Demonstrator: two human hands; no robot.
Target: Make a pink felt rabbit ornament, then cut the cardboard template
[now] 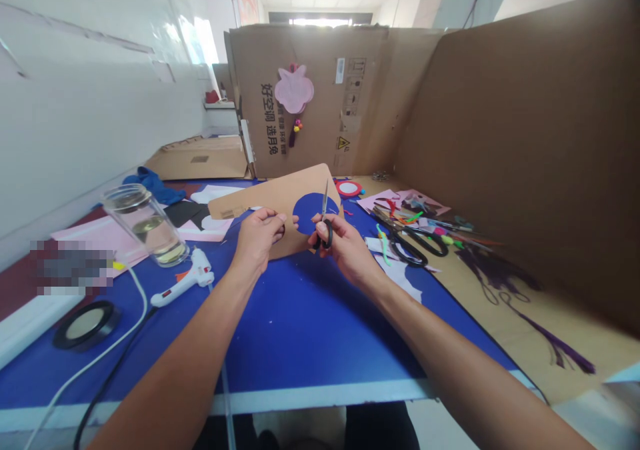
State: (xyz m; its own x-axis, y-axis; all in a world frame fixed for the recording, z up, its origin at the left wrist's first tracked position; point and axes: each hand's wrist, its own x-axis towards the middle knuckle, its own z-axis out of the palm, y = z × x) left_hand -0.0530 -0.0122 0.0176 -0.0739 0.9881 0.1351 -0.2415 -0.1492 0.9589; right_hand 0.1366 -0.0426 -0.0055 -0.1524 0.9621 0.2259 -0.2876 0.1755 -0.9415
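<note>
My left hand (pixel 261 235) is closed on a tan cardboard sheet (pixel 280 193) at the lower part, left of its round cut-out. Fingertips show at the left rim of that hole, and blue table is visible through it. In my right hand (pixel 345 243) is a small pair of scissors (pixel 325 217) with black handles. Its blades point up and away, over the hole, and look nearly closed. Fingers sit around the handle loops. The sheet lies tilted above the table, its right corner raised.
To the left are a glass jar (pixel 153 227) of liquid, a white glue gun (pixel 187 280) with cord, and black tape (pixel 87 325). Large black-handled scissors (pixel 413 243), craft scraps and a purple tassel (pixel 555 340) lie right. Cardboard walls (pixel 410 103) enclose the blue table (pixel 300 330).
</note>
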